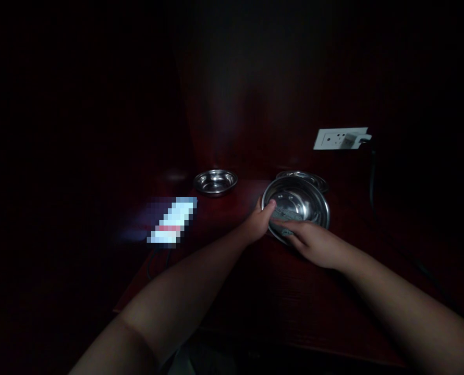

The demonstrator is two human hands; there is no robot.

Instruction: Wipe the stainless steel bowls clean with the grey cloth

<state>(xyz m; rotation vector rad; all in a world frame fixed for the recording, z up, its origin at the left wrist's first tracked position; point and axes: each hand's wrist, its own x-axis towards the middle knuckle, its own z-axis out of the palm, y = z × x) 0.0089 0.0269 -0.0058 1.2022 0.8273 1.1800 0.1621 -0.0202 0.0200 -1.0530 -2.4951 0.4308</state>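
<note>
A shiny metal bowl (pixel 314 203) is tilted toward me above the dark red table. My left hand (pixel 258 223) grips its left rim, with the thumb over the edge and the other fingers behind. Inside the bowl, my right hand (pixel 314 242) presses a grey-green cloth (pixel 289 214) against the lower left wall. Its fingers are closed on the cloth, and part of the cloth shows between them. Just behind the held bowl, a second metal bowl (pixel 314 179) is partly hidden. A third, smaller-looking metal bowl (pixel 215 183) stands upright to the left.
A lit phone (pixel 173 221), its screen blurred out, lies on the left with a cable (pixel 149 265) near it. On the back wall is a white socket plate (pixel 333 138) with a plugged-in charger (pixel 357 139). A dark cord (pixel 371 182) hangs at the right. The surroundings are very dark.
</note>
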